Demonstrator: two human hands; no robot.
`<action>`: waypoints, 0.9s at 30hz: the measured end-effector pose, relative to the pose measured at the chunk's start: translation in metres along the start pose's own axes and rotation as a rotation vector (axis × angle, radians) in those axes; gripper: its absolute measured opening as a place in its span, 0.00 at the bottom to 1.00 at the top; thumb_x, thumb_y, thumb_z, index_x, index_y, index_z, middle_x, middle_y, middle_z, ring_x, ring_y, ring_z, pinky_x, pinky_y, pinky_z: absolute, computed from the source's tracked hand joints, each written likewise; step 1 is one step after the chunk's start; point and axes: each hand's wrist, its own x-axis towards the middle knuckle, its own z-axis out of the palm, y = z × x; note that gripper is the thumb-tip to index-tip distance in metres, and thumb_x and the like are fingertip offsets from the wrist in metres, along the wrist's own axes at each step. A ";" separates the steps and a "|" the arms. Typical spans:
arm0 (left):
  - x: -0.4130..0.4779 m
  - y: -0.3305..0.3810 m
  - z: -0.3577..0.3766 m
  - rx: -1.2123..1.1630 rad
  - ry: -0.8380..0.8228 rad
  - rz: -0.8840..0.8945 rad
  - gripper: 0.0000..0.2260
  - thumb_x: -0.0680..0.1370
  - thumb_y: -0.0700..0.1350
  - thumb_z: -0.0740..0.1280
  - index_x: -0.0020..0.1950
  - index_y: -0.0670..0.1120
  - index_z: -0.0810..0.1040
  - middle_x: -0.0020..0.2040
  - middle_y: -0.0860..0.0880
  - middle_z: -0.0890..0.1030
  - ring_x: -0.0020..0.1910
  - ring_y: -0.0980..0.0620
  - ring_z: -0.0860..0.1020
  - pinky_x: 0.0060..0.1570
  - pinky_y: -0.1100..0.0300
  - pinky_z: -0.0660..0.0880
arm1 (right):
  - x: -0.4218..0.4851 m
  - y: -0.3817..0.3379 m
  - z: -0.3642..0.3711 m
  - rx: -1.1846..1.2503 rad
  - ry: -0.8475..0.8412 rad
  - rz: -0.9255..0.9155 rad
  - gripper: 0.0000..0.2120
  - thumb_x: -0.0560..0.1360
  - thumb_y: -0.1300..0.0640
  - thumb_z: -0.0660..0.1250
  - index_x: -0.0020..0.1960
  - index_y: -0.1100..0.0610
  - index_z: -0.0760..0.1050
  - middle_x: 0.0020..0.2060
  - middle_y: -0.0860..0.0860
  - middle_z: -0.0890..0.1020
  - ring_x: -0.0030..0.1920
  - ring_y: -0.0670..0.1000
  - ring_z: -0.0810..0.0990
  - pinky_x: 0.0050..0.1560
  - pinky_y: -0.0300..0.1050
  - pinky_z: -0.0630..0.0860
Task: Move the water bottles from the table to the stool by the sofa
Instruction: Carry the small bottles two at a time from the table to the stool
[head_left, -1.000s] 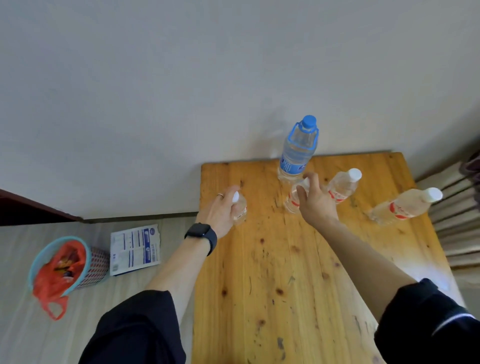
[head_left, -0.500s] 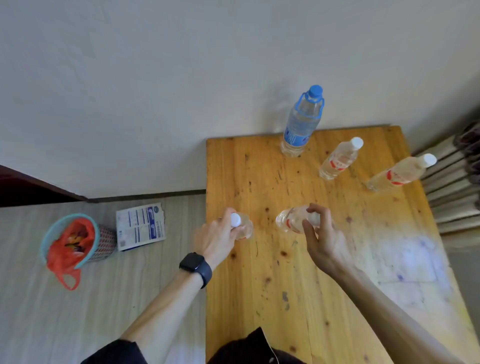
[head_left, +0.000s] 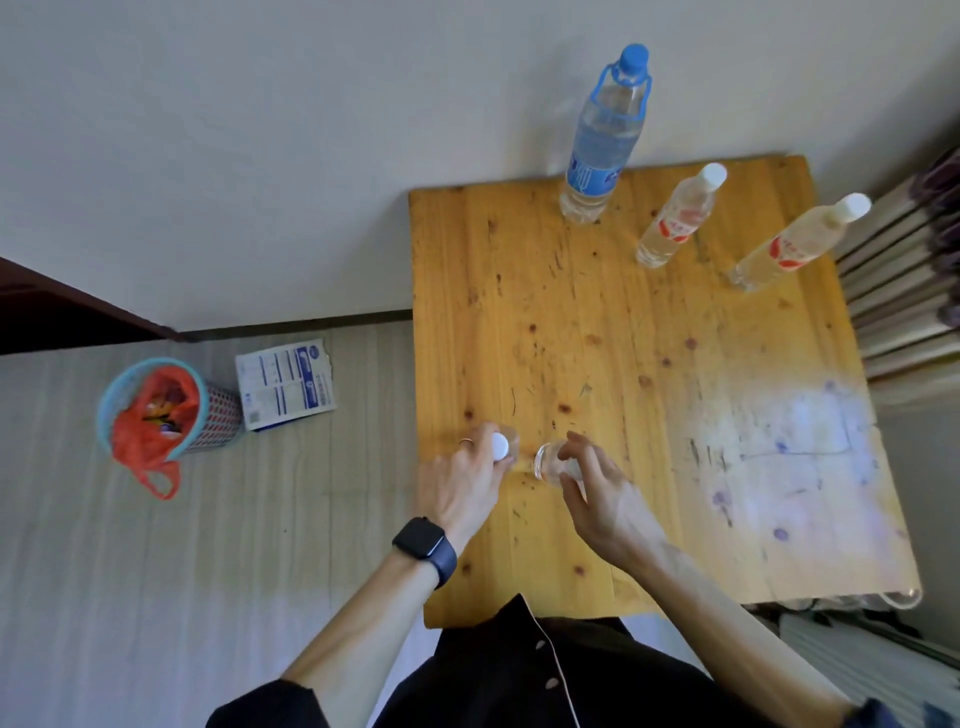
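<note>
Clear plastic is what all the bottles are made of. My left hand (head_left: 462, 486) is curled round the top of a small bottle (head_left: 506, 447), whose round white cap faces up at me, over the near left part of the pine worktop (head_left: 597, 338). Just beside it my right hand (head_left: 602, 499) grips a second small bottle (head_left: 548, 460), fingers and thumb wrapped about it so that I see only one clear rounded end. I cannot tell whether either one touches the wood. Near the far edge, well apart from my hands, three more stand upright: a large bottle (head_left: 602, 135) with blue cap, blue carry loop and blue label, a slim bottle (head_left: 672, 221) with white cap and red label, and its twin (head_left: 795, 244) by the right edge.
</note>
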 end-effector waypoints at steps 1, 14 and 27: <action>-0.003 0.001 0.001 -0.005 0.035 0.012 0.16 0.78 0.59 0.66 0.57 0.49 0.75 0.33 0.50 0.80 0.22 0.49 0.66 0.20 0.64 0.59 | -0.003 0.001 0.003 0.004 0.007 -0.006 0.10 0.81 0.59 0.60 0.61 0.51 0.65 0.69 0.53 0.72 0.69 0.54 0.73 0.47 0.44 0.74; 0.009 -0.007 0.014 -0.548 -0.141 -0.173 0.37 0.74 0.62 0.70 0.77 0.54 0.56 0.74 0.50 0.67 0.68 0.49 0.71 0.53 0.54 0.77 | -0.004 -0.001 0.020 0.302 0.129 0.256 0.39 0.76 0.40 0.67 0.78 0.48 0.51 0.72 0.49 0.67 0.69 0.50 0.70 0.53 0.42 0.72; 0.029 -0.017 0.040 -0.616 -0.173 -0.074 0.17 0.71 0.60 0.73 0.55 0.58 0.72 0.50 0.59 0.79 0.50 0.55 0.77 0.42 0.59 0.76 | 0.007 -0.008 0.051 0.400 0.264 0.514 0.32 0.68 0.41 0.74 0.65 0.42 0.61 0.60 0.43 0.75 0.52 0.53 0.79 0.47 0.49 0.76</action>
